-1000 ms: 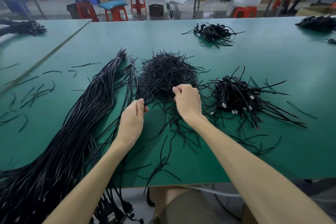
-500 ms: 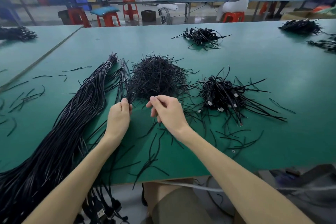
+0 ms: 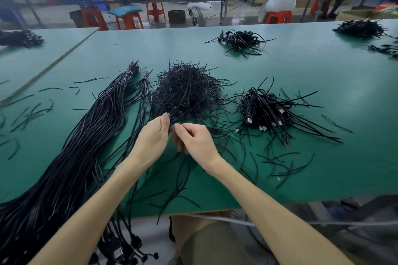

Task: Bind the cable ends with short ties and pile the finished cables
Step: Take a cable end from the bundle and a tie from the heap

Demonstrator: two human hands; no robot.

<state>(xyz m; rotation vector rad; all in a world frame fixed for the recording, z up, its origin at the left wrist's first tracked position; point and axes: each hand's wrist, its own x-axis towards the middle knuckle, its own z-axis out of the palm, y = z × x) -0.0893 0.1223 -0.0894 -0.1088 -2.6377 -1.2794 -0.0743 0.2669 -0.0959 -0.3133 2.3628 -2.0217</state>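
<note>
Left hand point(image 3: 153, 137) and right hand point(image 3: 198, 142) are held close together just above the green surface point(image 3: 323, 71), fingertips nearly touching. A thin black strand point(image 3: 176, 114) is pinched by the left hand's fingers point(image 3: 165, 120), which are curled round it, and a small loop is seen sticking up just past the thumb. The right hand's fingers point(image 3: 183, 129) are curled too and pinched on the same strand. Tbh whether it's a tie or a cable end can't be told.

Just beyond the fingers, the heap of short ties point(image 3: 187, 90) is piled up. Off to the right of the fingers, near but apart, the pile of finished cables point(image 3: 265, 109) is found, with connectors showing. Left of the fingers, the big bundle of long cables point(image 3: 86, 135) is laid out, running off the near edge. Loose ties point(image 3: 280, 163) are scattered under and around the wrists.
</note>
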